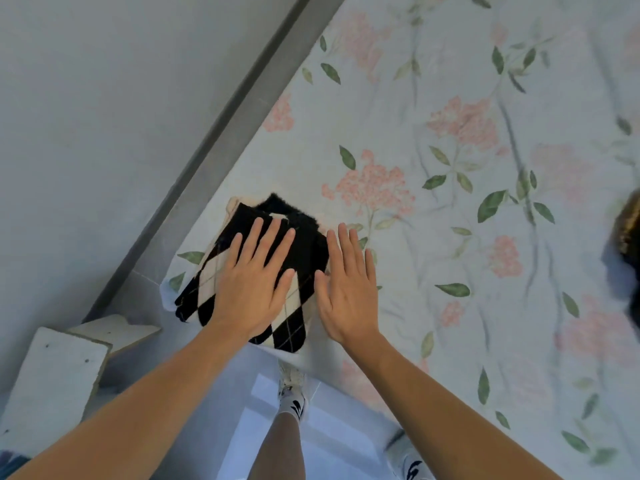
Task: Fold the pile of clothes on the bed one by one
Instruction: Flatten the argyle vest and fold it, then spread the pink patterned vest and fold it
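Far left: pale slabs stacked on the floor beside a grey wall, matte and plain. Next, at the bed's near corner, a folded knit lying in a compact square packet, black and cream argyle diamonds, fuzzy black trim poking out at the far edge. Pressed flat on top, the left hand, fingers spread wide, gripping nothing, only smoothing. Just beside it, the right hand, palm down, fingers straight and close together, touching the packet's right edge and the sheet, holding nothing either. Rightward, the bed, covered in a soft, faintly rumpled sheet printed with pink blossoms and green leaves. At the far right edge, a dark heap, blurred, probably the remaining pile. Step in hand, by the look of it: finishing this fold, pressing the packet flat. Next move likely calls for lifting both palms without disturbing the layers, reaching right across the bed, and pulling one garment clear to spread out flat.
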Demonstrator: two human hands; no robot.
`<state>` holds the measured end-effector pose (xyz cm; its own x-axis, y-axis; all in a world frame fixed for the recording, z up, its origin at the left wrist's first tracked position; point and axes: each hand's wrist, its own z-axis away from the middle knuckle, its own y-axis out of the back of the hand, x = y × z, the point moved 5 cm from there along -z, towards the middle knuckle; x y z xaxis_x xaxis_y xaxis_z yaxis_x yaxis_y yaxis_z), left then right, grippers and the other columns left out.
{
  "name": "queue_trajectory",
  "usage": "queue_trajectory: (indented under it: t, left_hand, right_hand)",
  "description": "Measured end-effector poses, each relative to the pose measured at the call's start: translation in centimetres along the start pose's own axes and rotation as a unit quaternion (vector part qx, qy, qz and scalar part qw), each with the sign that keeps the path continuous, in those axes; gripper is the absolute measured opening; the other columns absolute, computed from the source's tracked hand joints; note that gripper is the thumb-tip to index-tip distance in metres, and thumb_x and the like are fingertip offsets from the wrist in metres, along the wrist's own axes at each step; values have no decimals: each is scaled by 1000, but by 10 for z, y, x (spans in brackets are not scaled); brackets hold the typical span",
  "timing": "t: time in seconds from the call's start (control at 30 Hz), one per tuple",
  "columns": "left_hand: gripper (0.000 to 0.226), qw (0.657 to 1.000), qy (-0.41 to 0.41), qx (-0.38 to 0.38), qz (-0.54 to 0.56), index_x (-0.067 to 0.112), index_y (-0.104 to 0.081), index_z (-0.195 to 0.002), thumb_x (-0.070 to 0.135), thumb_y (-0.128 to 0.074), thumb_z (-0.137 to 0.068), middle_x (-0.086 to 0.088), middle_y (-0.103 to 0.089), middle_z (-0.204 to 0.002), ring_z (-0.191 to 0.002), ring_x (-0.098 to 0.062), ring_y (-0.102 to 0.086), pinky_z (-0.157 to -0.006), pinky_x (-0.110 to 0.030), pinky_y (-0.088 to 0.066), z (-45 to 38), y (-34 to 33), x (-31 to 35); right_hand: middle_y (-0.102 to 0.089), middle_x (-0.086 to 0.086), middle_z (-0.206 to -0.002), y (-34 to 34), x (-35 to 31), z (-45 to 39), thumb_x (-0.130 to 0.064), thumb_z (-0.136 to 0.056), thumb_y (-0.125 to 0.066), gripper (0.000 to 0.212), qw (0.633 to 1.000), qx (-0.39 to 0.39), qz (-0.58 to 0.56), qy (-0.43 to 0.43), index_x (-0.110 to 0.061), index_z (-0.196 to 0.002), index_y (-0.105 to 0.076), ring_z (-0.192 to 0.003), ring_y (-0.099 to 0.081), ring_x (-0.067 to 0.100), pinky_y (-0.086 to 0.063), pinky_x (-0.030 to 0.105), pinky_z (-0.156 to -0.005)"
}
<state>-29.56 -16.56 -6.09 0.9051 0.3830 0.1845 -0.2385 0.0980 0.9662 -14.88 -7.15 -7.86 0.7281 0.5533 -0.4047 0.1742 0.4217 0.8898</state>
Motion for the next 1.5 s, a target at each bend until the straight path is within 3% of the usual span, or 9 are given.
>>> queue_trajectory:
  t: [0.27, 0.6, 0.83, 0.97, 1.1, 1.2, 1.3, 1.4, 1.5]
  left_hand:
    - [63, 993, -122, -4, 2, 22, -15, -166, 45, -25, -108, -4, -13, -173, -160, -27, -8, -127, -50, -19, -63, -10, 171]
    - [62, 966, -252, -40, 43, 16, -34, -161, 40, -38, -103, -8, -31, -168, -156, -29, -27, -122, -53, -32, -112, -61, 509]
    - [70, 960, -268, -64, 53, 19, -21, -164, 46, -45, -105, -8, -24, -170, -155, -29, -26, -119, -44, -36, -177, -57, 697]
    - [74, 961, -241, -103, 88, 25, -19, -163, 49, -53, -101, -7, -29, -166, -149, -30, -36, -112, -47, -44, -232, -51, 775]
    - [84, 963, -149, -162, 152, 32, -24, -160, 65, -58, -91, -7, -29, -163, -142, -33, -42, -110, -53, -46, -284, -77, 823]
    - [46, 975, -134, -121, 131, 25, -52, -126, 55, -62, -93, -11, -51, -137, -116, -34, -55, -91, -50, -54, -300, -95, 837]
    - [16, 966, -138, -22, 216, 20, -52, -89, 30, -61, -97, -4, -61, -102, -83, -22, -56, -66, -36, -45, -298, -92, 831]
    - [11, 941, -143, 2, 305, 16, -55, -88, 18, -61, -97, 4, -59, -83, -75, -13, -53, -61, -27, -37, -286, -77, 810]
    - [14, 939, -226, 24, 259, 18, -51, -86, 15, -62, -93, 7, -51, -81, -77, -15, -44, -61, -27, -28, -261, -53, 785]
  right_hand:
    - [-9, 2, -175, 71, 155, 55, -38, -108, -33, 64, 994, 65, -17, -83, -17, -167, -17, -162, 2, 18, -12, 52, -130]
    - [-17, 5, -174, 192, 433, 174, -27, -100, -51, 70, 969, 137, -44, -200, -15, -164, -25, -161, -9, 22, -15, 50, -130]
    - [-23, 7, -171, 313, 584, 195, -19, -92, -58, 74, 962, 190, -2, -194, -14, -161, -31, -160, -16, 27, -25, 50, -127]
    - [-26, 9, -168, 363, 663, 163, -19, -94, -63, 76, 946, 222, -76, -226, -17, -161, -28, -154, -26, 30, -38, 46, -118]
    - [-40, 5, -162, 372, 728, 111, -17, -90, -69, 80, 856, 206, -372, -295, -22, -161, -32, -147, -41, 23, -43, 40, -117]
    - [-61, 10, -146, 366, 747, 92, -3, -88, -66, 58, 768, 198, -515, -326, -8, -146, -56, -134, -58, 26, -53, 40, -108]
    - [-69, 5, -134, 368, 751, 97, 2, -86, -68, 51, 801, 203, -455, -331, -7, -136, -66, -125, -63, 17, -52, 38, -110]
    - [-67, 2, -123, 376, 742, 107, 1, -83, -67, 47, 887, 225, -290, -279, -12, -128, -67, -117, -62, 18, -54, 39, -102]
    - [-57, 2, -125, 391, 719, 112, -5, -84, -66, 44, 914, 303, -193, -191, -15, -126, -62, -121, -52, 20, -48, 38, -101]
